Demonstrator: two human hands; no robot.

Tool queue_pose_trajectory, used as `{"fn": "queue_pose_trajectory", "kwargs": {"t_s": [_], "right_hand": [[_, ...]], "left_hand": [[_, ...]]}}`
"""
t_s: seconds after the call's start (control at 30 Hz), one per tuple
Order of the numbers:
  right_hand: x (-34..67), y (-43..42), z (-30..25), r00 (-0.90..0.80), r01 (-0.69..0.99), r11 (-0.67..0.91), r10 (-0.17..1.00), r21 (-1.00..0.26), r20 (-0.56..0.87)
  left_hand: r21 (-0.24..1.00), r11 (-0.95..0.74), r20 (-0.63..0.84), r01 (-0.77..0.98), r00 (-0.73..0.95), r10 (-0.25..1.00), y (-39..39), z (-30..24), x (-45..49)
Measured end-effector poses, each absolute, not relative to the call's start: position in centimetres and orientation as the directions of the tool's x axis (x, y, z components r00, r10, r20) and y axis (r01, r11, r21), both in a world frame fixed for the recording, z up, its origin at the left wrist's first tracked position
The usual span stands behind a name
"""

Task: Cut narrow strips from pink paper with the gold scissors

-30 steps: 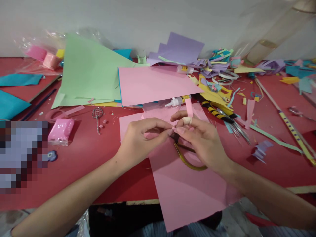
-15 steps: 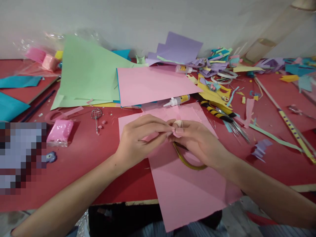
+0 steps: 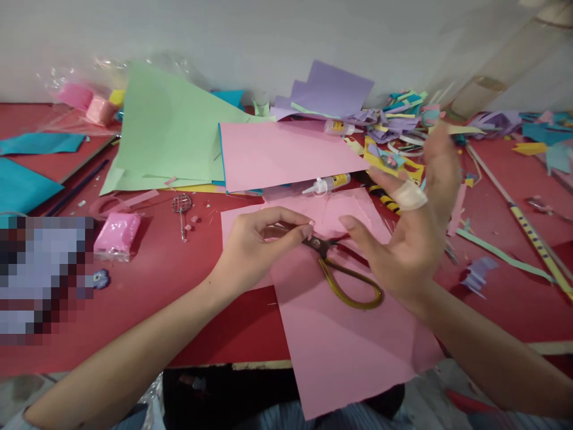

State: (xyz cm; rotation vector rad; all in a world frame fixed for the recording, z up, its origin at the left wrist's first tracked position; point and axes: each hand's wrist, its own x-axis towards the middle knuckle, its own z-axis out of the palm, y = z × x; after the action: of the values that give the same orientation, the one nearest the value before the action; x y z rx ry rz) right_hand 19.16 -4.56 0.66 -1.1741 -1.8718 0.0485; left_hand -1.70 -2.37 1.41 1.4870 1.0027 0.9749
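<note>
A tiny pink piece (image 3: 311,224) is pinched between the thumb and forefinger of my left hand (image 3: 259,242); whether it is paper or clay is too small to tell. Below those fingertips lie scissors (image 3: 317,243) with dark blades and yellowish handles, resting on a large pink paper sheet (image 3: 349,346). The blade tips are hidden behind my left hand. To the right, my right hand (image 3: 407,245) is raised with fingers spread, slightly blurred, holding nothing. A pale bandage (image 3: 412,195) wraps one of its fingers.
Behind my hands are a glue bottle (image 3: 330,184), pink card (image 3: 286,152), green paper (image 3: 174,131) and a heap of paper scraps (image 3: 398,116). At left lie a pink clay packet (image 3: 117,234) and a small wire whisk-like piece (image 3: 181,206). A yellow stick (image 3: 532,239) lies at right.
My right hand has left my left fingertips, moving up and right and opening. My left hand keeps its pinch in nearly the same place. More of the scissors shows now.
</note>
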Motion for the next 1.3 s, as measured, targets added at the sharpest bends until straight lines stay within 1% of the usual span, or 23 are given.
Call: {"fn": "queue_pose_trajectory", "kwargs": {"t_s": [0.07, 0.1, 0.17, 0.23, 0.27, 0.33, 0.43, 0.57, 0.73, 0.87, 0.97, 1.13, 1.3], "right_hand": [[19.0, -4.5, 0.6, -0.073, 0.676, 0.562, 0.694, -0.476, 0.716], [18.7, -4.5, 0.5, -0.088, 0.629, 0.576, 0.719, -0.521, 0.689], [18.0, -4.9, 0.3, -0.108, 0.533, 0.536, 0.811, -0.655, 0.575], [17.2, -5.3, 0.0, -0.096, 0.433, 0.455, 0.882, -0.779, 0.461], [17.0, -5.5, -0.2, -0.089, 0.38, 0.411, 0.908, -0.829, 0.409], [16.7, -5.8, -0.3, -0.071, 0.317, 0.355, 0.933, -0.879, 0.352], [16.7, -5.9, -0.5, -0.046, 0.295, 0.318, 0.947, -0.901, 0.319], [16.9, -5.8, -0.6, -0.059, 0.239, 0.285, 0.959, -0.928, 0.279], [16.9, -5.9, -0.5, -0.067, 0.189, 0.272, 0.962, -0.944, 0.264], [16.9, -5.9, -0.2, -0.079, 0.176, 0.24, 0.97, -0.955, 0.23], [16.9, -5.8, -0.1, -0.087, 0.173, 0.248, 0.968, -0.953, 0.237], [16.9, -5.7, -0.2, -0.098, 0.198, 0.258, 0.965, -0.946, 0.243], [16.8, -5.7, -0.2, -0.068, 0.196, 0.266, 0.964, -0.944, 0.258]], "left_hand": [[0.991, -0.096, 0.062, 0.092, 0.315, 0.947, -2.4, 1.4, -1.7], [0.991, -0.094, 0.059, 0.094, 0.317, 0.946, -2.4, 1.4, -1.7], [0.991, -0.09, 0.053, 0.1, 0.329, 0.943, -2.4, 1.4, -1.6], [0.99, -0.097, 0.055, 0.105, 0.344, 0.937, -2.5, 1.4, -1.5], [0.988, -0.106, 0.062, 0.11, 0.349, 0.935, -2.5, 1.4, -1.5], [0.982, -0.14, 0.089, 0.125, 0.348, 0.933, -2.5, 1.3, -1.4], [0.967, -0.202, 0.14, 0.156, 0.336, 0.932, -2.5, 1.2, -1.3], [0.938, -0.274, 0.2, 0.214, 0.312, 0.929, -2.7, 1.0, -1.4], [0.857, -0.412, 0.311, 0.31, 0.326, 0.893, -2.9, 1.1, -1.4], [0.819, -0.475, 0.37, 0.322, 0.336, 0.866, -2.9, 1.1, -1.5], [0.794, -0.514, 0.411, 0.325, 0.337, 0.847, -2.8, 1.0, -1.6], [0.772, -0.541, 0.437, 0.334, 0.339, 0.833, -2.9, 0.8, -1.6], [0.79, -0.502, 0.396, 0.351, 0.333, 0.856, -3.0, 1.0, -1.5]]}}
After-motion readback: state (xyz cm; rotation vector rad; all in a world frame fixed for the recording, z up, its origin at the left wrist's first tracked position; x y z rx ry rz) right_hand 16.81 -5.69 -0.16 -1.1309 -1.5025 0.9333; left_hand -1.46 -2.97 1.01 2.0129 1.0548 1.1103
